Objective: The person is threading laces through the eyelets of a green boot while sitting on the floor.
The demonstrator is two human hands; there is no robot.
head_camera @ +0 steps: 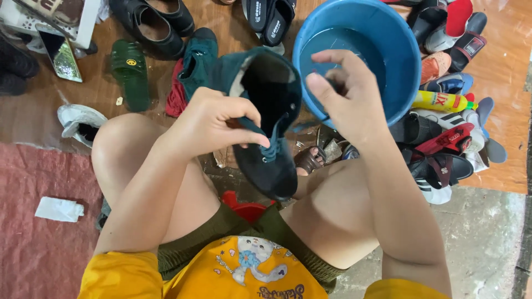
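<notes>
Dark teal lace-up shoe [270, 124] held up between the knees, toe toward the person, opening facing up. Left hand [213, 122] closed around its side, thumb and fingers pinching the lace by the eyelets. Right hand [346, 91] half curled just right of the shoe, pulling a thin lace strand taut. Blue basin [388, 50] with water just behind. Matching teal shoe [198, 58] and green sandal [128, 72] on floor at left; yellow bottle [443, 101] and piled sandals [443, 149] right.
</notes>
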